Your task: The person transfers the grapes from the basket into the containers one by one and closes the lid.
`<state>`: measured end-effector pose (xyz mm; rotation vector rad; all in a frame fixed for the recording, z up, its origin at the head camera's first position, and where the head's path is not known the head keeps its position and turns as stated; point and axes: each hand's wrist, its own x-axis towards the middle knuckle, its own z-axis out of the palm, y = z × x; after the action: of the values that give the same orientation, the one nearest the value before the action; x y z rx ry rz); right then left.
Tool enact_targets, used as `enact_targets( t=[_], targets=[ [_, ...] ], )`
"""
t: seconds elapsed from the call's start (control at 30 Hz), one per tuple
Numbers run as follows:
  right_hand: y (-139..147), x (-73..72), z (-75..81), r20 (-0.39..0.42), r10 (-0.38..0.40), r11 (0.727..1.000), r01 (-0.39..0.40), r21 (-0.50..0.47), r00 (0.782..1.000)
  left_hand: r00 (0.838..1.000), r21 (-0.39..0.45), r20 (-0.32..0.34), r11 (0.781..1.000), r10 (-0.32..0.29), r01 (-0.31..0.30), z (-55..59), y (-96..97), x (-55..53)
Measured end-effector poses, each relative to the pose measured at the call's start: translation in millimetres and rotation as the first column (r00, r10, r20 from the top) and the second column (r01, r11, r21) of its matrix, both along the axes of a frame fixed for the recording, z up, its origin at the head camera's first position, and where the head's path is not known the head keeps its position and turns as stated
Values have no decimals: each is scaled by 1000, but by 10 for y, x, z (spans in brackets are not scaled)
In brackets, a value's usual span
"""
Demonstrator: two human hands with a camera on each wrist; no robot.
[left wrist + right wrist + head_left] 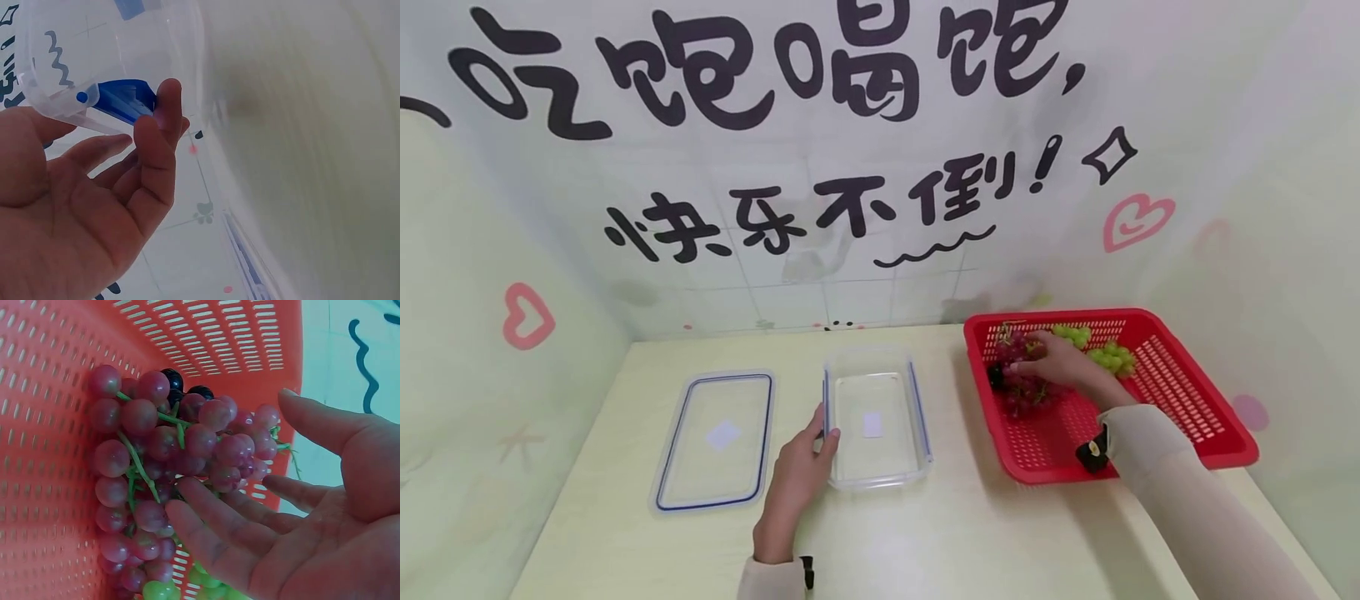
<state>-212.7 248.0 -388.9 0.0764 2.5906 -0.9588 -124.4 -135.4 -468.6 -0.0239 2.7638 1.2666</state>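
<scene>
My left hand (pixel 797 475) holds the near left side of a clear plastic food container (pixel 880 481), thumb at the rim. In the left wrist view, its curled fingers are around the wall beside a blue latch (pixel 125 100). My right hand (pixel 1060 362) reaches into a red slotted basket (pixel 1015 473), over bunches of red grapes (pixel 1030 396). The right wrist view shows its fingers extended against the red grapes (pixel 162 444), the thumb held apart. Black grapes (pixel 200 392) lie behind them, and green grapes (pixel 161 590) show at the lower edge.
Left of the container, a clear lid (pixel 715 471) with a blue seal lies flat on the pale table (pixel 917 542). Two green grape bunches (pixel 1112 358) sit at the basket's far side. A wall hanging (pixel 850 292) with black writing stands behind the table.
</scene>
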Motion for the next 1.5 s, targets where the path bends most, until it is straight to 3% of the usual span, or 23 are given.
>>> enact_targets(
  t=[0.33, 0.6, 1.13, 1.5],
  targets=[
    [-4, -52, -85, 61, -32, 997, 36, -67, 998, 1000, -30, -28, 999, -14, 14, 13, 5, -14],
    [-55, -113, -120, 6, 8, 1000, -8, 4, 1000, 1000, -33, -21, 999, -11, 10, 29, -11, -26],
    [-15, -138, -232, -55, -125, 992, 126, 5, 991, 1000, -24, -20, 1000, -11, 10, 10, -30, -12],
    [58, -132, -246, -83, -116, 993, 117, -4, 990, 1000, -25, -9, 1000, -19, 19, -22, -22, -16]
  ],
)
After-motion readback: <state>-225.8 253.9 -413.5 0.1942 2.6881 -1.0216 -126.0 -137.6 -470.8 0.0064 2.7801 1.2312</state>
